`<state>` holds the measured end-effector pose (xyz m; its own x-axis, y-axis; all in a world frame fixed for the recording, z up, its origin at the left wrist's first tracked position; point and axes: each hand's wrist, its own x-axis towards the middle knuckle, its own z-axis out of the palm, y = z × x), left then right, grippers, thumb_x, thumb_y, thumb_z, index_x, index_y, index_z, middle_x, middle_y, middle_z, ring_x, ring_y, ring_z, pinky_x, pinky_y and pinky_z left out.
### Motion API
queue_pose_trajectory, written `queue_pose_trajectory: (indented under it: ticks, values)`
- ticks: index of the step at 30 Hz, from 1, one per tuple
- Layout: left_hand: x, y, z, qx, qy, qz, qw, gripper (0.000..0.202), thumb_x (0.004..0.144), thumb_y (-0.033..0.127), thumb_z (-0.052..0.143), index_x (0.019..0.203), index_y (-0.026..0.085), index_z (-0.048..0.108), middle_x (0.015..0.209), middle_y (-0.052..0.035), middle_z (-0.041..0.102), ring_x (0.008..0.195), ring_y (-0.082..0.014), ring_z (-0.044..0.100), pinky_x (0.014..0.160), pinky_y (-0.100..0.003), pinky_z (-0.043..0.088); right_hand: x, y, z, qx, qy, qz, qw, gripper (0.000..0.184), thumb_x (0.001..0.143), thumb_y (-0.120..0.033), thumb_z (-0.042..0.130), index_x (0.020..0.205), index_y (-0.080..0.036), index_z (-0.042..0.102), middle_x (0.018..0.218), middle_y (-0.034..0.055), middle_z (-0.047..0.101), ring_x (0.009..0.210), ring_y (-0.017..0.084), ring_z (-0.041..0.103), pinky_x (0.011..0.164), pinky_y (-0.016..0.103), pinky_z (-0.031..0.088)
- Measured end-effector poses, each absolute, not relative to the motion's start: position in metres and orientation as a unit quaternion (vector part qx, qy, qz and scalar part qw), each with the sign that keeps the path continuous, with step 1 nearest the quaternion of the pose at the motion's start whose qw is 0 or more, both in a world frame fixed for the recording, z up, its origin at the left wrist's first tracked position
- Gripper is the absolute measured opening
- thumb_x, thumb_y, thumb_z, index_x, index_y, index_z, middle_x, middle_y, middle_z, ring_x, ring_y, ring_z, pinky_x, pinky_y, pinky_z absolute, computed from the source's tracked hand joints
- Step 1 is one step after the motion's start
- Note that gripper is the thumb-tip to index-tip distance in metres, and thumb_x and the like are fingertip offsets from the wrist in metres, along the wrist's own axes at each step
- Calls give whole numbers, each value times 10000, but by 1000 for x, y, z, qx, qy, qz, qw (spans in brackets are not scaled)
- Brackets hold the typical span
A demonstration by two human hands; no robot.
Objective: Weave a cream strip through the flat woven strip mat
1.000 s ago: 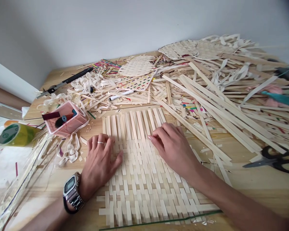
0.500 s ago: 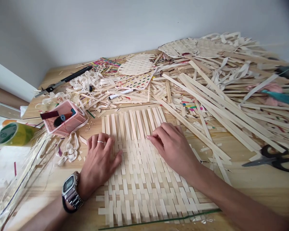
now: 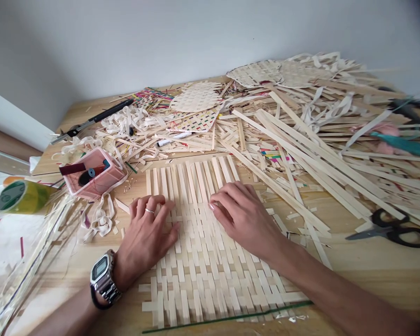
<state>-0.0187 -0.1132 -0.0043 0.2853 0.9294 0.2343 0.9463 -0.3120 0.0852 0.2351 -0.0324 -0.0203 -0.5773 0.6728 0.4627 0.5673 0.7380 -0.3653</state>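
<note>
A partly woven mat (image 3: 210, 280) of pale flat strips, apparently bamboo or wood, lies on the table in front of me. Its lengthwise strips fan out unwoven at the far end. My left hand (image 3: 149, 228), with a ring and a wristwatch (image 3: 103, 273), rests on the mat's left side; its fingers are bent, with the thumb apart from them. Over the right side, my right hand (image 3: 243, 217) has thumb and forefinger drawn together at a crosswise strip (image 3: 192, 212) near the unwoven ends. The fingertips partly hide that strip. A dark green strip (image 3: 227, 318) runs along the near edge.
Black-handled scissors (image 3: 394, 231) lie at the right, near long loose strips (image 3: 311, 158). At the left stand a pink basket (image 3: 98, 179) and a yellow tape roll (image 3: 24, 196). Finished woven pieces (image 3: 198, 95), a marker (image 3: 174, 138) and scraps cover the back.
My right hand has moved slightly left and inward over the mat. The left hand's fingers have shifted a little to the right. The view has turned slightly.
</note>
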Motion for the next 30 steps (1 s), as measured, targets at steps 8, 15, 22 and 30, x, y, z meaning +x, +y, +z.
queue_pose_trajectory:
  ticks: [8, 15, 22, 30]
  values:
    - [-19, -114, -4, -795, -591, -135, 25, 311, 991, 274, 650, 1281, 200, 564, 1249, -128, 623, 1137, -336, 546, 1036, -546, 437, 235, -32, -21, -345, -885, 97, 297, 152, 1092, -143, 527, 971, -212, 589, 924, 32, 662, 888, 210, 573, 857, 387, 436]
    - [-20, -112, -5, -806, -574, -144, 15, 327, 985, 240, 673, 1279, 188, 539, 1243, -130, 621, 1116, -330, 546, 986, -517, 455, 234, -31, -23, -333, -891, 89, 295, 157, 1095, -135, 521, 966, -211, 570, 909, 26, 649, 861, 203, 577, 854, 384, 444]
    - [-20, -111, -7, -809, -568, -148, 18, 302, 991, 218, 670, 1257, 175, 535, 1199, -123, 627, 1088, -312, 549, 983, -493, 469, 233, -30, -25, -331, -893, 74, 295, 159, 1099, -155, 535, 952, -212, 550, 898, 27, 639, 847, 206, 590, 838, 383, 444]
    - [-20, -111, -9, -806, -571, -158, 9, 285, 988, 214, 663, 1249, 179, 553, 1200, -126, 636, 1085, -314, 558, 980, -491, 479, 234, -29, -28, -328, -893, 78, 299, 155, 1094, -163, 558, 954, -226, 539, 897, 24, 640, 854, 213, 600, 854, 385, 449]
